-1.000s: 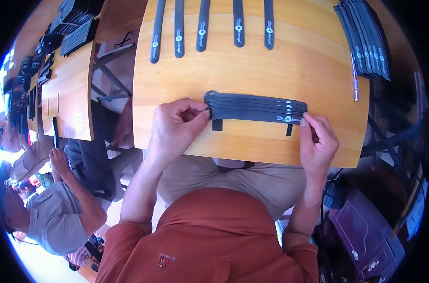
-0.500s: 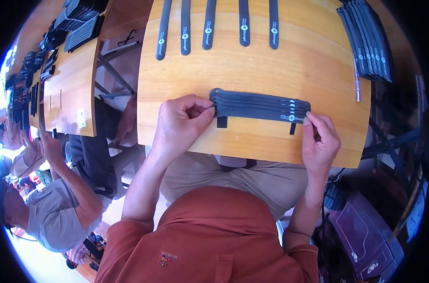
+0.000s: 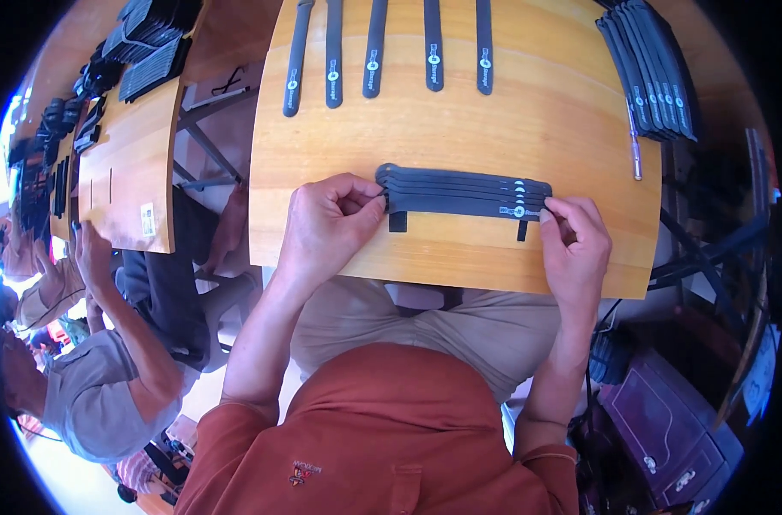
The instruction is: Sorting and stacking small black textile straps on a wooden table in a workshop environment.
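Observation:
A stack of dark grey straps (image 3: pixel 459 192) lies across the wooden table in front of me, its layers fanned slightly so several edges show. My left hand (image 3: pixel 335 225) pinches the stack's left end between thumb and fingers. At the opposite end, my right hand (image 3: pixel 575 240) grips the corner of the stack with thumb and forefinger. Two short black tabs stick out below the stack, a wider one (image 3: pixel 398 222) near the left end and a narrow one (image 3: pixel 522 231) near the right.
Several single straps (image 3: pixel 434 51) lie in a spaced row along the table's far side. A pile of straps (image 3: pixel 648 77) sits at the far right corner, beside a slim pen-like tool (image 3: pixel 635 154). To the left, a co-worker (image 3: pixel 107 378) sits by another table (image 3: pixel 133 206) holding dark bundles.
Both hands keep their hold on the strap stack. The view has shifted a little, so the table and the things on it appear slightly further left. The co-worker's raised hand has moved.

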`<state>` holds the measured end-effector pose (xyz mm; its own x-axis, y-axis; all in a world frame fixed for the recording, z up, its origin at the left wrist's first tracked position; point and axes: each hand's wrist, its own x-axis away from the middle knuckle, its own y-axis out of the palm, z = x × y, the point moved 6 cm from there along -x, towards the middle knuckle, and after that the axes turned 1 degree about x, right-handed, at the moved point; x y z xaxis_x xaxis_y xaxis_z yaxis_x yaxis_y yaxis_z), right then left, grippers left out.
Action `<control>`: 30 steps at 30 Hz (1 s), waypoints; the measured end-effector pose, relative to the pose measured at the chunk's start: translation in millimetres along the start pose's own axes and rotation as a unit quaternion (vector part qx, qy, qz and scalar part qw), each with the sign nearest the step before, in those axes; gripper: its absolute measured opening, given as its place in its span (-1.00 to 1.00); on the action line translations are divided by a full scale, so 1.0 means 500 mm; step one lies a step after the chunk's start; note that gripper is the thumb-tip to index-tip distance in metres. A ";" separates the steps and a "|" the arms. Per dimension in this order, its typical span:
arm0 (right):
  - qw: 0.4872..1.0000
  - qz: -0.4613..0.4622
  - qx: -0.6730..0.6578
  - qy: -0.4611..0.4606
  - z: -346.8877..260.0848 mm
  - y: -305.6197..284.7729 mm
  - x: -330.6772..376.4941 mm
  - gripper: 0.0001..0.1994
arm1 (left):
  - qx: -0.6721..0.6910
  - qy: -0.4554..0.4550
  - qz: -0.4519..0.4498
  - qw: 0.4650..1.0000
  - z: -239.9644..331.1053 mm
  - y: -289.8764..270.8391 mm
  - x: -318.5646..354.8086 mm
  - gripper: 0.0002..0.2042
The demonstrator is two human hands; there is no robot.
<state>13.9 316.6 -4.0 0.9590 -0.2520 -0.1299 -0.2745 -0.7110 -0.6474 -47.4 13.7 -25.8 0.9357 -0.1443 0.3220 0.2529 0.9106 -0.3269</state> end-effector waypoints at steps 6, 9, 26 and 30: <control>1.000 0.001 0.006 -0.013 -0.010 -0.002 0.000 -0.90 | -0.009 0.015 0.006 1.000 -0.002 0.003 -0.002 -0.91; 1.000 0.000 0.020 -0.019 -0.013 -0.003 -0.001 -0.90 | -0.044 0.031 0.015 0.998 0.005 0.002 -0.001 -0.92; 0.959 0.003 0.265 -0.099 -0.072 0.005 0.017 -0.87 | -0.144 0.165 0.041 0.975 0.046 -0.004 0.006 -0.82; 0.944 -0.021 0.249 -0.217 -0.144 0.080 0.049 -0.71 | -0.137 0.166 0.026 0.976 0.030 -0.005 0.001 -0.81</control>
<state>21.1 234.8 21.3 0.9368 0.1387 -0.3212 -0.2714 -0.2912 -0.9174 -51.0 17.3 -11.4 0.9657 -0.2596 0.0069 0.2163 0.7891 -0.5750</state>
